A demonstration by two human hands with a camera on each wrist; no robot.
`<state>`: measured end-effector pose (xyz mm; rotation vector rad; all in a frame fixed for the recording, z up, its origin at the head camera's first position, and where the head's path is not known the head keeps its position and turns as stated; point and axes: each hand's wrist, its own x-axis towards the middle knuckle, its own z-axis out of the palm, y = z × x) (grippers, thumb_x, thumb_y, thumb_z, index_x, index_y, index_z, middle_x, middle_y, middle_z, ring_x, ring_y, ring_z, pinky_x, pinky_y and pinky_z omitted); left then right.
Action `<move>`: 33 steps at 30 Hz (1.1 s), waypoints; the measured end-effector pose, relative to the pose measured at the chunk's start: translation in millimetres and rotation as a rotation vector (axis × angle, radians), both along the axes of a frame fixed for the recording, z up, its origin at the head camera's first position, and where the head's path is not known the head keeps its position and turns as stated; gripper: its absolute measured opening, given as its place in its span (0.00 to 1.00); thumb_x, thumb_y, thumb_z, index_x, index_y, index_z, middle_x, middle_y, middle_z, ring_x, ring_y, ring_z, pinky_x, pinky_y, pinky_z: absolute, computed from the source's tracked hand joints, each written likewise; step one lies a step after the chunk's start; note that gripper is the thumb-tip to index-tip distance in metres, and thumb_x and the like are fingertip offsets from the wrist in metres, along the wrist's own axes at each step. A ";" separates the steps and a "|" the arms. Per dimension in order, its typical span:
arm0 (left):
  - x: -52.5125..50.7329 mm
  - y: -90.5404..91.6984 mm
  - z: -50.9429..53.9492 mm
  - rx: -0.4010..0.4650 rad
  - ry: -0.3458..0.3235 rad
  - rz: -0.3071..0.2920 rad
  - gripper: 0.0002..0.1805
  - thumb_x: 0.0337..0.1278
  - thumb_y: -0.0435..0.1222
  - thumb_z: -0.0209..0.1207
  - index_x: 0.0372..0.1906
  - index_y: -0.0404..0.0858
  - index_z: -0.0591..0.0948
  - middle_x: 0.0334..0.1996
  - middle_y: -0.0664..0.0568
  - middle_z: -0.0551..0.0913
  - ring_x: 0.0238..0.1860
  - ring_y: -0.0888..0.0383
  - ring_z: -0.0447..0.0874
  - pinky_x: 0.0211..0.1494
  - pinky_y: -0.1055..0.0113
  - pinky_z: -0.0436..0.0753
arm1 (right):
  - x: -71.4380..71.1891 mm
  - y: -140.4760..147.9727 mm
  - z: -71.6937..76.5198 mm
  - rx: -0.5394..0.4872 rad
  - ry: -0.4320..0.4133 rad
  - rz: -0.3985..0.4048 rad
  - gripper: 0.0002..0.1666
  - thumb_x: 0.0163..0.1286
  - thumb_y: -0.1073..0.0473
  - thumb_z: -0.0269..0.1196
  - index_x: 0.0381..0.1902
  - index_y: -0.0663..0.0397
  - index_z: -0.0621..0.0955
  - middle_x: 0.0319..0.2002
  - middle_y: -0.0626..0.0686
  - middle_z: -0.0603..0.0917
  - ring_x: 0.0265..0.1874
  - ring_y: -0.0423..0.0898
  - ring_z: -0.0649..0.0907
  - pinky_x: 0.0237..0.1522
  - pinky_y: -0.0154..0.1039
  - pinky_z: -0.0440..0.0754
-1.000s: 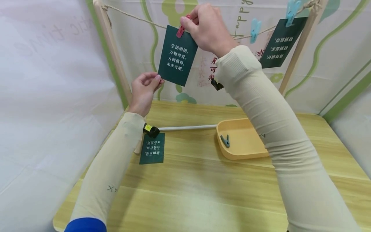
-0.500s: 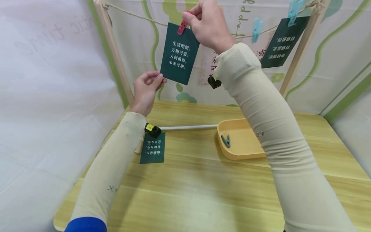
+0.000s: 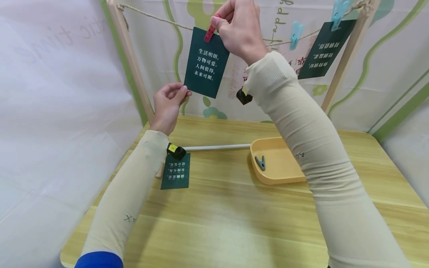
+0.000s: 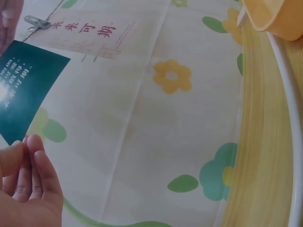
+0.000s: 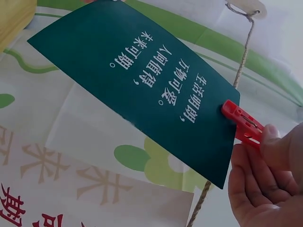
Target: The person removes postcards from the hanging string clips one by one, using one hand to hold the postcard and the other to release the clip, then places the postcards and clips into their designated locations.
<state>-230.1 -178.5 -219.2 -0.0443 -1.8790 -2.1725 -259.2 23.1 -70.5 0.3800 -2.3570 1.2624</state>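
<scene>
Pinching green card [image 3: 206, 65] with left hand [image 3: 168, 104], red clip [image 3: 209, 34] with right hand [image 3: 240, 31] at left half of rope [image 3: 173, 23], seemingly done with hung card [image 3: 326, 52] at right end, not with loose card [image 3: 175, 173] near left edge of table [image 3: 228, 212].

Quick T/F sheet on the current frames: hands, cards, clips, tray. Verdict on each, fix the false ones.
1. The right hand pinches the red clip at the top of the held card. True.

2. The left hand grips the held card by its top edge. False: in the head view, the left hand pinches its lower left corner.

3. A light blue clip grips the upper right card. True.

4. The visible part of the tray holds three red clips. False: the tray shows one grey-green clip; the right sleeve hides part of it.

5. A loose card lies on the table. True.
</scene>
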 end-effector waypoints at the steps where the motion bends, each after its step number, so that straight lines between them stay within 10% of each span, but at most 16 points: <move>1: 0.1 0.4 -0.1 0.000 0.002 0.002 0.12 0.71 0.36 0.64 0.54 0.38 0.83 0.47 0.50 0.89 0.52 0.55 0.88 0.66 0.67 0.84 | -0.1 0.1 -0.2 -0.002 0.010 -0.003 0.15 0.80 0.51 0.61 0.54 0.52 0.87 0.44 0.42 0.81 0.44 0.36 0.77 0.63 0.28 0.81; 33: 16.0 -1.9 -7.4 -0.022 0.022 0.029 0.10 0.72 0.36 0.64 0.53 0.38 0.84 0.45 0.49 0.89 0.50 0.56 0.89 0.64 0.68 0.86 | 10.8 13.5 2.1 -0.079 0.076 0.058 0.15 0.73 0.46 0.70 0.47 0.48 0.85 0.47 0.45 0.85 0.44 0.37 0.80 0.57 0.28 0.83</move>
